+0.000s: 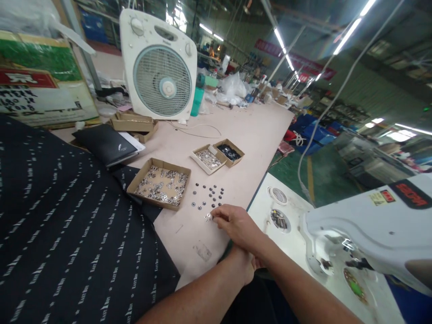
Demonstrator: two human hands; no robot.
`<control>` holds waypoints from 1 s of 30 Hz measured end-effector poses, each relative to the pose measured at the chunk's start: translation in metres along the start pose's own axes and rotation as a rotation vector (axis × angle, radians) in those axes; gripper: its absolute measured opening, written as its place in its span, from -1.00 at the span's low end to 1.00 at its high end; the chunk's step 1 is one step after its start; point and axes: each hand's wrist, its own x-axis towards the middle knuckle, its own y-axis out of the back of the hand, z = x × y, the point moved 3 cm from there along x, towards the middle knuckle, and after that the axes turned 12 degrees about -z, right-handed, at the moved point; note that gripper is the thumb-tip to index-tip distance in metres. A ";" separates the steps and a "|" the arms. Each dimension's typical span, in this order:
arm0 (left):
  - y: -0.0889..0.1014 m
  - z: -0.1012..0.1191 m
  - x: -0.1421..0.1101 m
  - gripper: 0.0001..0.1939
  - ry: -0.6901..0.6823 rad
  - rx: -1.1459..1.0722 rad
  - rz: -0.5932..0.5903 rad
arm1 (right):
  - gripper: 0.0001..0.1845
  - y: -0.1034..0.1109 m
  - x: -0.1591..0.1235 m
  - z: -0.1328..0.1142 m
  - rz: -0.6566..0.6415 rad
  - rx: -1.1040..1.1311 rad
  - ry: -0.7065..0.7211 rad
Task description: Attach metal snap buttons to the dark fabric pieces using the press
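My right hand [232,221] reaches over the table edge, thumb and fingers pinched together at a few small silver metal snaps [207,217]. One piece seems to be between the fingertips, though it is too small to see well. Just beyond lie several dark round snap caps [210,195], spread over the tabletop. My left hand [250,269] is below the right wrist, past the table edge; its fingers are mostly hidden. A shallow cardboard tray [158,203] of silver snap parts stands left of the caps.
Two smaller boxes, one with silver parts [208,159] and one with black parts [230,152], stand farther back. Dark printed fabric [84,225] covers the left side. A white fan [162,67] stands behind a black folder [106,144]. A white machine [367,225] is at right.
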 end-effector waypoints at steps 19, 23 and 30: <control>0.002 0.001 0.002 -0.70 0.009 0.022 -0.029 | -0.90 -0.003 0.031 0.001 -0.059 -0.204 -0.117; 0.002 0.000 0.001 -0.74 -0.003 0.022 -0.034 | -0.93 -0.002 0.026 -0.005 -0.064 -0.307 -0.141; 0.006 -0.002 0.004 -0.81 -0.001 0.036 -0.019 | -0.78 -0.003 0.024 -0.016 -0.154 -0.563 -0.080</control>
